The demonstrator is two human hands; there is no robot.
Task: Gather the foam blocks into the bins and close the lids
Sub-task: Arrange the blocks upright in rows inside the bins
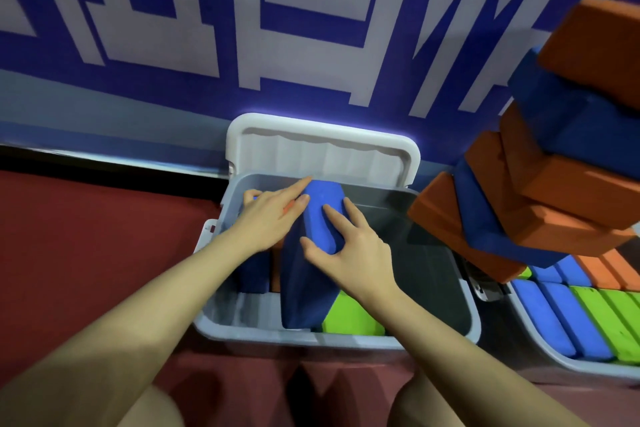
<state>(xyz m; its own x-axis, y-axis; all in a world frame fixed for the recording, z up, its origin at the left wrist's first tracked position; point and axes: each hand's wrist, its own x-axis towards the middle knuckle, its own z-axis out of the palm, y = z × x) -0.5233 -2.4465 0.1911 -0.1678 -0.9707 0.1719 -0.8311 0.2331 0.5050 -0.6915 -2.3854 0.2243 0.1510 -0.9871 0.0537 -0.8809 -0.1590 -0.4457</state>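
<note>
A blue foam block point(313, 250) is being lowered on end into the grey bin point(332, 334), between blocks already standing at the bin's left side and a green block point(349, 317) lying at the bin's near edge. The block is being held by the right hand point(349, 253), thumb on its near face and fingers curled over its upper right edge. The left hand point(273, 215) is being laid against the block's upper left side with fingers nearly straight, touching rather than gripping; an orange block point(289, 207) is being glimpsed under it, though whether that one is being touched cannot be told.

The white lid point(322, 146) is being kept upright against the patterned wall point(207, 28), open. At the right, a leaning stack of orange and blue blocks point(540, 180) is being carried above a second bin point(540, 354), itself packed with blue, green and orange blocks.

Risks, as judged:
- The block is being seated tilted; it may wedge on the green block and stand proud, so the lid would be stopped from closing.
- The leaning stack may be toppled by a nudge of the right arm, scattering blocks onto the red floor point(86, 236).
</note>
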